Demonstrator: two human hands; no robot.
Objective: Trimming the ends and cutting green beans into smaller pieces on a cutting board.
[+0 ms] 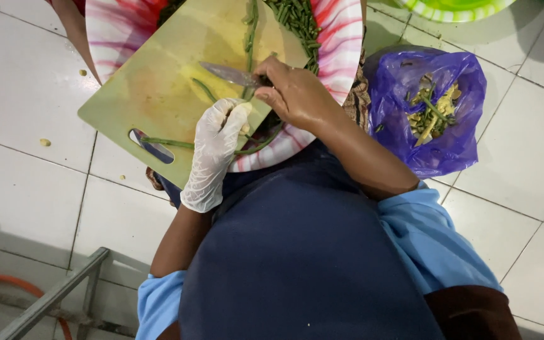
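Observation:
My left hand, in a thin white glove, presses down on long green beans that lie across a yellow-green cutting board. My right hand is bare and grips a knife, its blade pointing left over the board just above the gloved hand. The board rests on a pink-and-white striped basin. Several short cut bean pieces fill the basin behind the board.
A purple plastic bag with bean trimmings and scraps sits on the white tiled floor at right. A green-striped basin is at the top edge. A grey metal frame and an orange hose lie at lower left.

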